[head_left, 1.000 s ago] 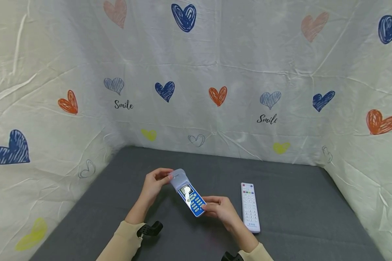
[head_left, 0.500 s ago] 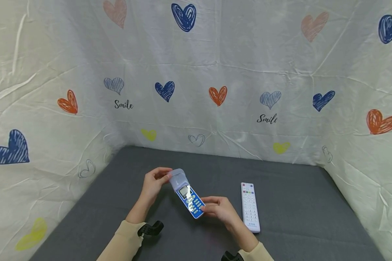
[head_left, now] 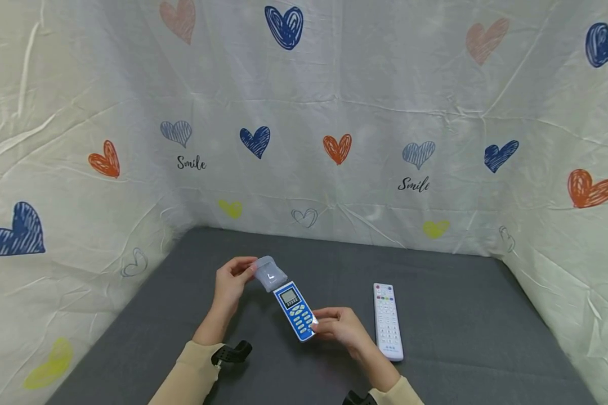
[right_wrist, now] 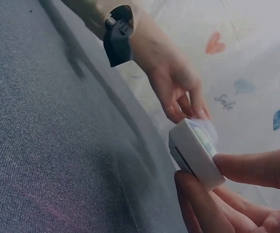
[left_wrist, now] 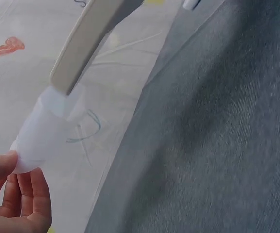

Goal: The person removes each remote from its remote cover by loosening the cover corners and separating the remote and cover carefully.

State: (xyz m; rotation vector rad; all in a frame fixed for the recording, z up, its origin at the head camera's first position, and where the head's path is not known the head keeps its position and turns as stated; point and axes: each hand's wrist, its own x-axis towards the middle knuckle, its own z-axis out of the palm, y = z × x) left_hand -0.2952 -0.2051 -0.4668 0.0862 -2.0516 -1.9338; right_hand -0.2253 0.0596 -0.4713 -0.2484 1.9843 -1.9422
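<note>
My left hand [head_left: 229, 286] pinches the far end of a translucent plastic sleeve [head_left: 270, 274] between thumb and fingers. Right at the sleeve's mouth is the top end of a white remote control [head_left: 296, 312] with a blue face, small screen and pale buttons. Whether its tip is still inside the sleeve, I cannot tell. My right hand [head_left: 345, 331] grips the remote's lower end, thumb on the front edge and fingers behind. Both things are held tilted above the table. In the left wrist view the sleeve [left_wrist: 42, 131] looks hollow, with the remote's end [left_wrist: 74, 68] at its opening.
A second remote control [head_left: 388, 322], white with many buttons, lies on the dark grey tabletop [head_left: 466, 315] to the right of my right hand. White cloth [head_left: 365, 73] printed with hearts surrounds the table at the back and both sides. Black straps [head_left: 231, 353] circle the wrists.
The sleeve has slid up and left off the blue-faced remote with my left hand, so the remote's screen and top are now uncovered. My right hand has barely moved.
</note>
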